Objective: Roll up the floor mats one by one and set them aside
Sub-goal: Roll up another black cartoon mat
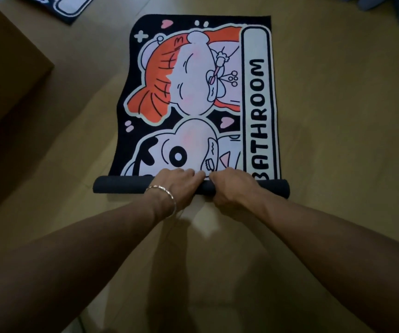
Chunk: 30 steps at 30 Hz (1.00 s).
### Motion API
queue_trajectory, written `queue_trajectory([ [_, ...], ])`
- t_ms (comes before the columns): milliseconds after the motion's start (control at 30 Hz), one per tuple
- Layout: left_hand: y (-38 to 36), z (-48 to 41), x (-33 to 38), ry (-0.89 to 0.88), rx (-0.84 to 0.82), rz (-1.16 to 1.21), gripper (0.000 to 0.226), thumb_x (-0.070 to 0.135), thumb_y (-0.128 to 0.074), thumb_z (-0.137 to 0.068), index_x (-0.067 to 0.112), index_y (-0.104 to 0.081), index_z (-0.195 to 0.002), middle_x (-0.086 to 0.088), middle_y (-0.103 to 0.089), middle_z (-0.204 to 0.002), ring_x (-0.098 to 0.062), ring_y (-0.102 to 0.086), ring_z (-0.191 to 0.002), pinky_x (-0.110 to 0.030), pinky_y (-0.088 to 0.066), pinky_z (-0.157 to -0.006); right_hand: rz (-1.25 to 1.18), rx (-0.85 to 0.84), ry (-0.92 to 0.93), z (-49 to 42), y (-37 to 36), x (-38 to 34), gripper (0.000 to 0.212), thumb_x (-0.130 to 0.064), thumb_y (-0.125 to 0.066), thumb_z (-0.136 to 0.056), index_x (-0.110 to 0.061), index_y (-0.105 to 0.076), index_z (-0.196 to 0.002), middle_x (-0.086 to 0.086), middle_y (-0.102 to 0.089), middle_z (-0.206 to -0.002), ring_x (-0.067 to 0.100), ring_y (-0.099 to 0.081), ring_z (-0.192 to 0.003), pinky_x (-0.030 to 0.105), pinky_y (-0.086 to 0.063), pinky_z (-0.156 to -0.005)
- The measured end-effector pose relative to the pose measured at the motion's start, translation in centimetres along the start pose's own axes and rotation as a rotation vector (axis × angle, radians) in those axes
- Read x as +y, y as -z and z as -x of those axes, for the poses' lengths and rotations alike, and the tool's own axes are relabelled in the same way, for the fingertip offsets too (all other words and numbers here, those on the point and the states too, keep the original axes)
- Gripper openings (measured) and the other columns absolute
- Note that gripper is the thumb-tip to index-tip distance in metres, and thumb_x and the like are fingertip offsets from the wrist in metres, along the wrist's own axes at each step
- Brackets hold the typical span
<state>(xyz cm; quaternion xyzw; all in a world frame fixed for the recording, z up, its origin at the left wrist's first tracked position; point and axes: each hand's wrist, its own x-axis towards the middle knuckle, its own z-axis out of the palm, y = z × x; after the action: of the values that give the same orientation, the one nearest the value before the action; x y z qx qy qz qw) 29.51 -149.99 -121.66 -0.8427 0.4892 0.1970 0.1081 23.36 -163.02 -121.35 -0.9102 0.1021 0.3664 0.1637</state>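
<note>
Black bathroom mat point(258, 97), printed with cartoon figures, lies flat on the tan floor point(342, 145). Its near end is wound into a dark roll point(119, 187). Left hand point(175, 182) and right hand point(229, 186) sit side by side mid-roll, fingers curled over it, grasping it. Second mat point(69, 7) lies at far left, beyond a cardboard box point(8, 75).
</note>
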Motion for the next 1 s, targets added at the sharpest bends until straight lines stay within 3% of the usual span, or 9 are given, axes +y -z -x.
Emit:
queue_trajectory([
  [67,-0.6,0.3,0.1,-0.022,0.037,-0.010,0.023,0.025,-0.044,-0.095,0.021,-0.038,-0.117,0.001,-0.053,-0.103,-0.019,-0.054,-0.087,-0.030,-0.038,-0.065,-0.078,-0.039,-0.035,-0.3,0.1,-0.2,0.018,-0.022,-0.058,-0.087,-0.021,-0.054,-0.105,0.002,-0.057,-0.092,0.019,-0.058,-0.083,0.036,-0.052,-0.080],
  [133,-0.6,0.0,0.0,0.001,-0.033,0.013,0.020,0.025,-0.045,-0.094,0.021,-0.042,-0.113,0.001,-0.058,-0.099,-0.020,-0.057,-0.083,-0.031,-0.041,-0.064,-0.078,-0.025,-0.033,-0.1,-0.4,-0.5,0.019,-0.021,-0.057,-0.088,-0.022,-0.054,-0.106,0.003,-0.058,-0.097,0.019,-0.057,-0.084,0.035,-0.051,-0.079],
  [267,0.2,-1.3,-0.4,-0.049,-0.169,0.014,0.022,0.023,-0.051,-0.091,0.023,-0.052,-0.113,0.001,-0.063,-0.094,-0.018,-0.054,-0.073,-0.030,-0.042,-0.063,0.083,0.197,0.086,1.2,-2.5,-0.8,0.037,-0.019,-0.056,-0.090,-0.019,-0.041,-0.124,0.005,-0.051,-0.117,0.022,-0.051,-0.103,0.040,-0.043,-0.089],
  [333,0.6,-1.7,-0.4,-0.087,-0.191,0.035,0.024,0.023,-0.053,-0.090,0.023,-0.053,-0.114,0.002,-0.061,-0.089,-0.016,-0.051,-0.069,-0.029,-0.045,-0.064,0.084,0.203,0.088,1.3,-2.7,-0.4,0.038,-0.020,-0.055,-0.091,-0.019,-0.039,-0.126,0.005,-0.050,-0.119,0.023,-0.050,-0.106,0.041,-0.042,-0.092],
  [533,0.3,-1.2,-0.3,-0.105,-0.048,-0.004,0.030,0.032,-0.051,-0.090,0.025,-0.036,-0.116,0.003,-0.054,-0.094,-0.016,-0.052,-0.073,-0.030,-0.044,-0.062,-0.235,0.089,-0.064,0.0,-1.8,0.6,0.010,-0.028,-0.055,-0.092,-0.023,-0.056,-0.100,0.000,-0.059,-0.086,0.017,-0.060,-0.076,0.036,-0.054,-0.075],
  [733,0.9,-2.2,0.0,-0.089,-0.171,-0.004,0.022,0.030,-0.052,-0.091,0.023,-0.054,-0.112,0.002,-0.058,-0.086,-0.016,-0.048,-0.068,-0.029,-0.043,-0.063,0.037,0.273,0.068,0.8,-3.2,0.7,0.030,-0.022,-0.054,-0.090,-0.021,-0.042,-0.117,0.002,-0.053,-0.109,0.020,-0.053,-0.095,0.039,-0.044,-0.084],
  [933,0.3,-2.0,0.2,-0.077,-0.079,0.011,0.029,0.033,-0.053,-0.088,0.026,-0.043,-0.114,0.004,-0.058,-0.095,-0.015,-0.049,-0.072,-0.029,-0.043,-0.062,-0.178,0.058,-0.056,0.1,-1.4,1.3,0.018,-0.026,-0.057,-0.090,-0.024,-0.052,-0.106,0.001,-0.059,-0.093,0.017,-0.058,-0.083,0.036,-0.052,-0.079],
  [1000,0.2,-2.1,0.1,-0.029,-0.086,0.012,0.025,0.035,-0.052,-0.088,0.025,-0.045,-0.110,0.005,-0.054,-0.085,-0.015,-0.048,-0.069,-0.030,-0.043,-0.061,-0.156,0.062,-0.044,-0.2,-0.9,1.2,0.017,-0.026,-0.058,-0.088,-0.024,-0.051,-0.103,0.001,-0.058,-0.093,0.018,-0.058,-0.082,0.036,-0.052,-0.078],
])
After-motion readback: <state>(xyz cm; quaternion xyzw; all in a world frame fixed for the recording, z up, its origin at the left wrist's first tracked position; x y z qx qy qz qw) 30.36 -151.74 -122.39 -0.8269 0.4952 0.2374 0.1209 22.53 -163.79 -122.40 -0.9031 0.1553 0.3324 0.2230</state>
